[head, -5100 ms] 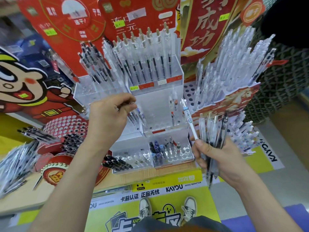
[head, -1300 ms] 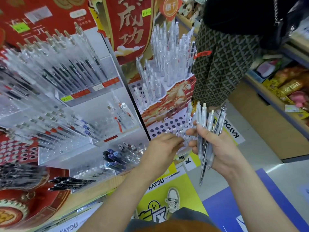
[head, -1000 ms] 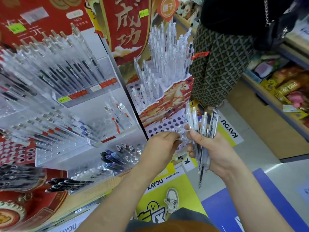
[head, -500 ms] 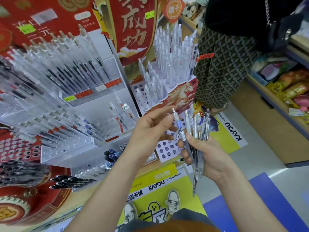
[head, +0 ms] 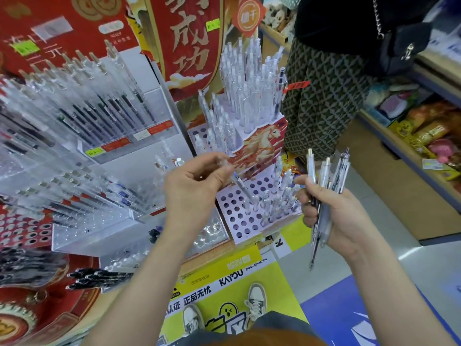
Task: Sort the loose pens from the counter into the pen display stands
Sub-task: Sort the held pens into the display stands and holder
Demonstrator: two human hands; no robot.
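A: What is held, and in which grip?

B: One clear pen (head: 239, 183) is pinched between the thumb and fingertips of the left grip (head: 194, 182), with the remaining fingers loosely curled. A bundle (head: 324, 176) of pens is clasped in the right grip (head: 326, 213), the fingers wrapped round it and the pen ends fanned upward.

A: Where is the pen placed against the holed tier (head: 237, 221)?

B: It is held just above the tier, over its rear half. Its long axis is tilted, with the tip down and toward the tier's right and the upper end kept in the grip. Whether the tip has met a hole cannot be told (the frame is blurred there).

A: On what is the coming move judged to turn?

B: The pen would probably need to be brought nearer upright, so that its axis is lined up with an open hole. The left grip is the nearer one and lies directly over the tier. The right grip is kept off the tier's right edge.

A: What is found around it?

B: Planted pens (head: 279, 196) are crowded on the tier's right half and could be knocked. A horse panel (head: 264, 143) rises behind the tier. An acrylic stand (head: 112, 146) is set to its left. A bystander (head: 324, 101) is seen beyond.
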